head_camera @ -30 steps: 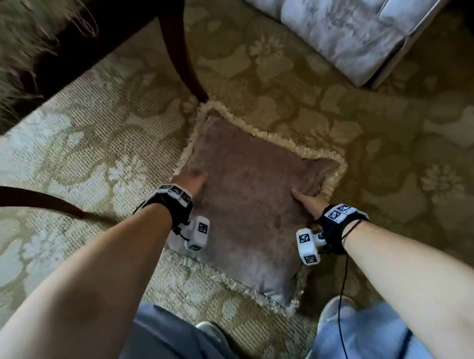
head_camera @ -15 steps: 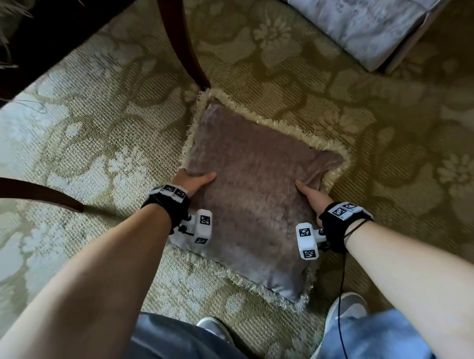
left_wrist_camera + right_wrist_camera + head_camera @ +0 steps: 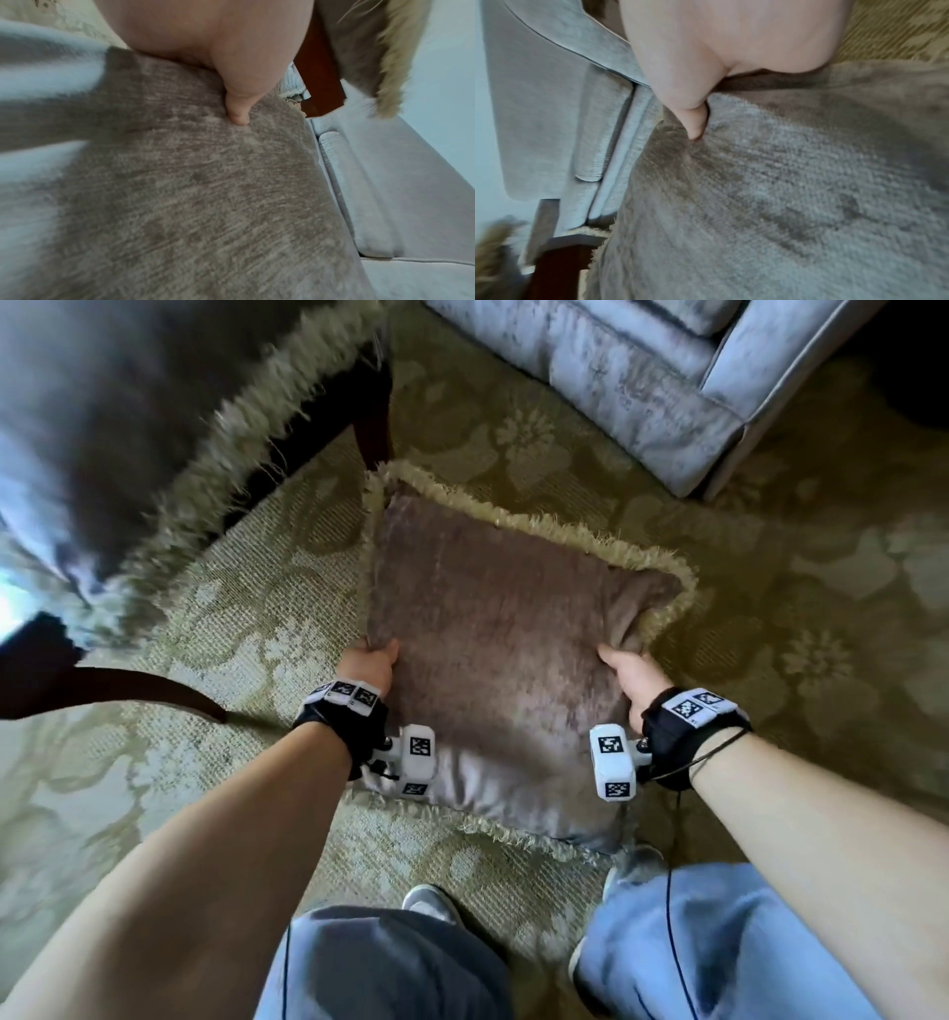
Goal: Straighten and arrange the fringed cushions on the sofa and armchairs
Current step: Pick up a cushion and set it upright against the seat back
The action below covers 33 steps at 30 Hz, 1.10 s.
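Note:
A square taupe velvet cushion [image 3: 503, 649] with a beige fringe is held over the patterned carpet in front of my legs. My left hand [image 3: 371, 662] grips its left edge, thumb on top, fingers hidden underneath. My right hand [image 3: 629, 672] grips the right edge the same way, and the fabric bunches there. In the left wrist view the thumb of my left hand [image 3: 237, 113] presses into the cushion [image 3: 192, 192]. In the right wrist view the thumb of my right hand [image 3: 695, 123] digs into the cushion [image 3: 782, 192].
A dark wooden armchair with a second fringed cushion [image 3: 154, 428] stands at the upper left, its leg [image 3: 372, 428] just beyond the held cushion. A pale grey sofa [image 3: 642, 387] fills the upper right. Another curved dark leg [image 3: 128, 690] lies at the left. My shoes stand below.
Both hands went from resting on the cushion's sides to gripping its edges, and the cushion has come up off the carpet. The view has swung up toward the armchair and sofa.

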Motion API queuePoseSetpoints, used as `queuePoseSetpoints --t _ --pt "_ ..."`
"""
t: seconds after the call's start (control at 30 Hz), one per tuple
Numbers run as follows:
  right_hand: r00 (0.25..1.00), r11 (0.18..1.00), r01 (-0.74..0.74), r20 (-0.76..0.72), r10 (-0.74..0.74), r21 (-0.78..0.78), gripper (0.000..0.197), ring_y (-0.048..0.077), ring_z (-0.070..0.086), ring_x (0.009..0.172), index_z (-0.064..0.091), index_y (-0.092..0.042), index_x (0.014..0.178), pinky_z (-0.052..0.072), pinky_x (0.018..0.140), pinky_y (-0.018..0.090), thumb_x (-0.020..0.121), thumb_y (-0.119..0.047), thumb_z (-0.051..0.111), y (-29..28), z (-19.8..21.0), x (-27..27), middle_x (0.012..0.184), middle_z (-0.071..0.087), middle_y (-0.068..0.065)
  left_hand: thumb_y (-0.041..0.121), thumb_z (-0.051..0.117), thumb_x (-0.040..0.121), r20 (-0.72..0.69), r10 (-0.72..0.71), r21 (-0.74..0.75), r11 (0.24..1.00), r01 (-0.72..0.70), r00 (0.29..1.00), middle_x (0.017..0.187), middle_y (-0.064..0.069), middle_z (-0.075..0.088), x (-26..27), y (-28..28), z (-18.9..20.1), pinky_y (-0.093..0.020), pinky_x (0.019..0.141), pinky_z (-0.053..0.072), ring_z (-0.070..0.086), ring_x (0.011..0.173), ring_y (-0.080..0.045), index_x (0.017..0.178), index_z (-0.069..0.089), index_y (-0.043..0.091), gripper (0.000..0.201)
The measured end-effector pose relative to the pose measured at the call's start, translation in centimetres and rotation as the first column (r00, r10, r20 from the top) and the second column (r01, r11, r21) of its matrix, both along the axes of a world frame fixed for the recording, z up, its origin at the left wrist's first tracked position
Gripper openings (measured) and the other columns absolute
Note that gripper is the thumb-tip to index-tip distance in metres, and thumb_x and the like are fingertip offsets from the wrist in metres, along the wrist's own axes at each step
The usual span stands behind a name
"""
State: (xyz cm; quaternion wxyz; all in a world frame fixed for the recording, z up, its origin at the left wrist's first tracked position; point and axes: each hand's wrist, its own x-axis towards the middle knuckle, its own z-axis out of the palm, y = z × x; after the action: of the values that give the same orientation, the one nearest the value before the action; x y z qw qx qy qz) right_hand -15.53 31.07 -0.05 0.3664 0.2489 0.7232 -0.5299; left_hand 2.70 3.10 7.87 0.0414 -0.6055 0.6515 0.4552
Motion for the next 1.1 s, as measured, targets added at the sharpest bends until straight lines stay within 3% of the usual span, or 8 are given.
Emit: queuePoseSetpoints --t 0.1,0.17,0.37,0.47,0.63,0.8,0.97,1.1 --pt "0.999 0.999 -0.037 -0.023 0.037 0.012 0.070 0.022 0.058 0.113 0.049 -0.015 0.132 0.044 0.103 0.044 0.073 -0.041 0.075 -0.9 11.8 0.8 0.130 0.058 -0.001 0.028 0.060 0.094 -0.013 0.005 -0.016 1.000 -0.006 1.000 0.116 -0.017 0.066 0.0 1.2 7.2 -0.025 0.077 0.040 0.062 0.112 -0.032 0.124 0.061 0.004 0.038" --pt "0.996 0.996 -0.075 -0.055 0.077 0.038 0.057 0.020 0.054 0.114 0.048 -0.012 0.135 0.042 0.102 0.038 0.086 -0.034 0.067 -0.2 17.8 0.5 0.129 0.053 -0.003 0.024 0.059 0.095 -0.041 -0.007 -0.017 1.000 0.006 0.999 0.100 -0.014 0.064 0.1 2.2 12.3 -0.024 0.073 0.038 0.063 0.099 -0.029 0.119 0.064 0.003 0.032" --pt "0.987 0.993 -0.110 -0.115 0.114 0.034 0.062 0.025 0.049 0.126 0.043 -0.007 0.142 0.035 0.103 0.035 0.090 -0.033 0.064 2.1 36.4 -2.2 0.140 0.050 0.005 0.022 0.056 0.096 -0.079 -0.015 -0.007 1.000 0.015 0.997 0.089 -0.010 0.059 -1.4 4.3 28.9 -0.026 0.062 0.039 0.055 0.082 -0.021 0.104 0.067 0.006 0.021" --pt "0.979 0.994 -0.112 -0.168 0.114 0.020 0.065 0.024 0.043 0.133 0.040 -0.006 0.144 0.029 0.097 0.033 0.091 -0.033 0.064 3.2 46.2 -4.9 0.147 0.044 0.005 0.024 0.056 0.095 -0.123 -0.005 -0.009 1.000 0.004 0.992 0.089 -0.011 0.060 -3.7 4.9 38.2 -0.027 0.069 0.040 0.056 0.081 -0.022 0.112 0.067 0.002 0.030" --pt "0.972 0.996 -0.073 -0.228 0.058 -0.060 0.068 0.027 0.048 0.130 0.043 -0.008 0.143 0.034 0.106 0.039 0.085 -0.034 0.068 4.2 60.1 -8.5 0.144 0.049 0.009 0.021 0.054 0.097 -0.202 -0.051 -0.101 0.994 0.031 0.978 0.105 -0.021 0.067 -8.0 5.7 51.1 -0.035 0.079 0.047 0.065 0.097 -0.034 0.116 0.064 -0.001 0.031" --pt "0.956 0.975 -0.025 -0.290 -0.041 -0.220 0.089 0.031 0.067 0.103 0.056 -0.014 0.131 0.050 0.098 0.050 0.051 -0.043 0.079 5.2 65.5 -14.4 0.121 0.067 0.012 0.017 0.054 0.095 -0.278 -0.087 -0.216 0.976 0.026 0.957 0.105 -0.022 0.067 -11.8 6.0 61.2 -0.039 0.077 0.050 0.064 0.093 -0.037 0.115 0.062 0.000 0.028" --pt "0.928 0.965 -0.057 -0.369 -0.043 -0.255 0.073 0.035 0.067 0.101 0.061 -0.007 0.124 0.052 0.094 0.053 0.061 -0.040 0.074 5.6 74.2 -16.0 0.114 0.069 0.015 0.015 0.055 0.094 -0.367 -0.117 -0.312 0.950 -0.004 0.923 0.086 -0.022 0.060 -15.9 5.2 67.4 -0.031 0.066 0.044 0.057 0.074 -0.027 0.111 0.066 -0.002 0.026" --pt "0.910 0.966 -0.029 -0.407 -0.081 -0.258 0.081 0.035 0.068 0.098 0.063 -0.009 0.121 0.054 0.090 0.054 0.050 -0.044 0.078 5.2 73.5 -20.9 0.112 0.071 0.013 0.011 0.055 0.095 -0.396 -0.177 -0.286 0.956 0.062 0.901 0.066 -0.006 0.053 -19.6 3.8 69.5 -0.028 0.059 0.042 0.054 0.057 -0.024 0.104 0.064 -0.002 0.019"
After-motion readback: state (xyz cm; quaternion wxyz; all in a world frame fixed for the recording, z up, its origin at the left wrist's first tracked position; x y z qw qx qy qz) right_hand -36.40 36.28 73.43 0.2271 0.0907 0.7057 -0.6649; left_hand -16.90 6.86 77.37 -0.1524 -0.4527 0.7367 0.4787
